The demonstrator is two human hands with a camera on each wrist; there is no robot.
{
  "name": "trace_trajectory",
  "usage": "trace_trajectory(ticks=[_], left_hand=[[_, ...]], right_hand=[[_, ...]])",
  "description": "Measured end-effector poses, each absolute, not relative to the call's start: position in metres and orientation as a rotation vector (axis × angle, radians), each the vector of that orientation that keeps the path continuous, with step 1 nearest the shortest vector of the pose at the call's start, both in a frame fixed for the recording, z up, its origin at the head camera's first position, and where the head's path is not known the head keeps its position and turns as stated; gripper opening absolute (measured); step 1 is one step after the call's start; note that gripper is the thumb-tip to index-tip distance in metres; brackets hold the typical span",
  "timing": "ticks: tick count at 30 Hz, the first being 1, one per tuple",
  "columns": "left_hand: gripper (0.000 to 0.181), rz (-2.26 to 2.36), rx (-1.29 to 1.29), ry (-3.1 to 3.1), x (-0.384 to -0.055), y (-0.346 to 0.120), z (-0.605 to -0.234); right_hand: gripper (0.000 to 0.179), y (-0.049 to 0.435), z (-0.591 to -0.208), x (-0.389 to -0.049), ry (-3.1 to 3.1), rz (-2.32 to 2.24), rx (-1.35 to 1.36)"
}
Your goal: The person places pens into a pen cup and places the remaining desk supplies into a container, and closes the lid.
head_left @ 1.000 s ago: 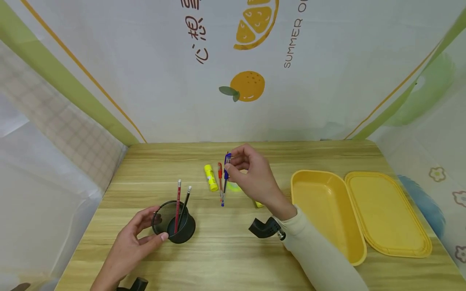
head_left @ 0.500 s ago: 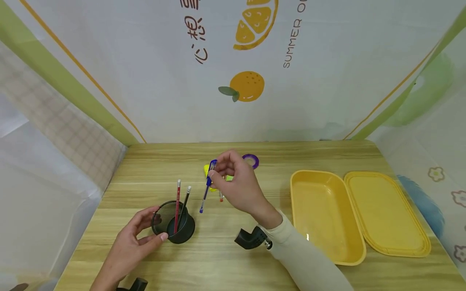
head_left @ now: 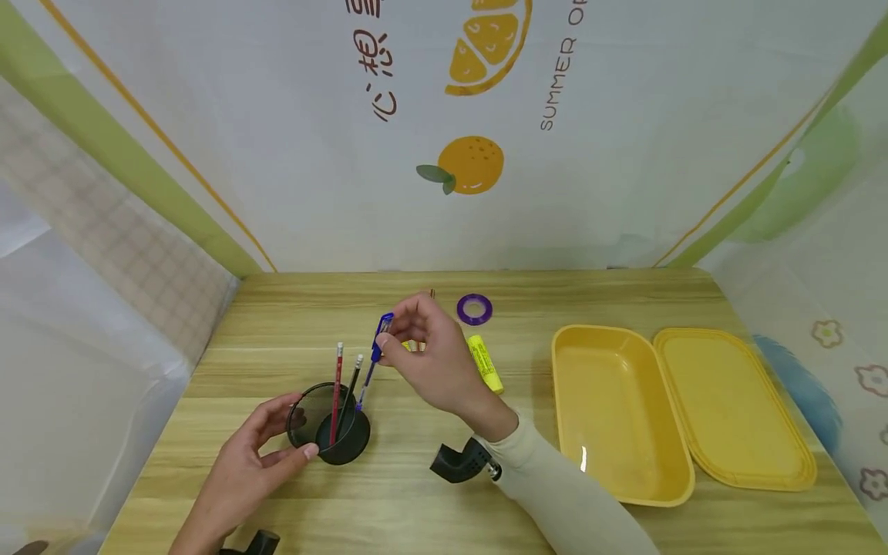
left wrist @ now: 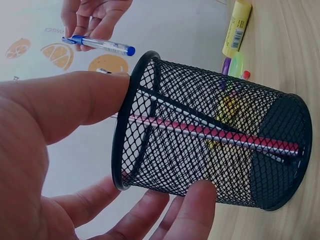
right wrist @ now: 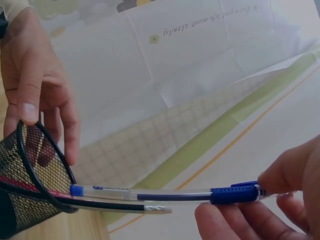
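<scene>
My left hand [head_left: 253, 459] grips a black mesh pen holder [left wrist: 200, 135] by its rim and side. Inside the holder stand a red pencil [head_left: 338, 385] and a black pencil [head_left: 354, 379], both leaning, with white ends up. Between right thumb and fingers, my right hand [head_left: 437, 362] pinches a blue pen [right wrist: 235, 195] by its blue grip section. The pen slants down to the left, its blue-capped end close to the holder's rim; I cannot tell whether they touch. Behind the right hand, a yellow stick [head_left: 407, 346] is mostly hidden.
A purple tape roll [head_left: 489, 308] and another yellow stick [head_left: 486, 364] lie beyond the right hand. To the right is a yellow tub [head_left: 624, 416], with its yellow lid [head_left: 735, 408] beside it. A printed cloth hangs behind the wooden table [head_left: 277, 331].
My right hand has carried the blue pen left and down to the pen holder, uncovering the purple tape roll and a yellow stick. The left hand and holder have stayed in place.
</scene>
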State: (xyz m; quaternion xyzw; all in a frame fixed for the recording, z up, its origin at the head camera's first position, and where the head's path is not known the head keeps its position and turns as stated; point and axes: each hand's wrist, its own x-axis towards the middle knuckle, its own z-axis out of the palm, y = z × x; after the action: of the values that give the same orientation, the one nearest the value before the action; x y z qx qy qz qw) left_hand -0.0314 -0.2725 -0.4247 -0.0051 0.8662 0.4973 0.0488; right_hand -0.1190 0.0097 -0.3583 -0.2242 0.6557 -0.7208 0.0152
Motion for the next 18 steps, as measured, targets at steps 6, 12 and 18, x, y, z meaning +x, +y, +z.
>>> trace_trajectory(ticks=[6,12,18], left_hand=[[0.071,1.531,0.002,2.639,-0.032,-0.272,-0.425],[0.071,1.536,-0.008,2.630,-0.032,-0.273,-0.425],[0.072,1.546,-0.007,2.620,-0.033,-0.274,-0.426]], right_hand=[[0.025,-0.002,-0.368,-0.118,1.997,-2.243,-0.669],[0.024,-0.011,-0.379,-0.117,1.979,-2.231,-0.680],[0.022,-0.017,-0.390,-0.115,1.998,-2.202,-0.664]])
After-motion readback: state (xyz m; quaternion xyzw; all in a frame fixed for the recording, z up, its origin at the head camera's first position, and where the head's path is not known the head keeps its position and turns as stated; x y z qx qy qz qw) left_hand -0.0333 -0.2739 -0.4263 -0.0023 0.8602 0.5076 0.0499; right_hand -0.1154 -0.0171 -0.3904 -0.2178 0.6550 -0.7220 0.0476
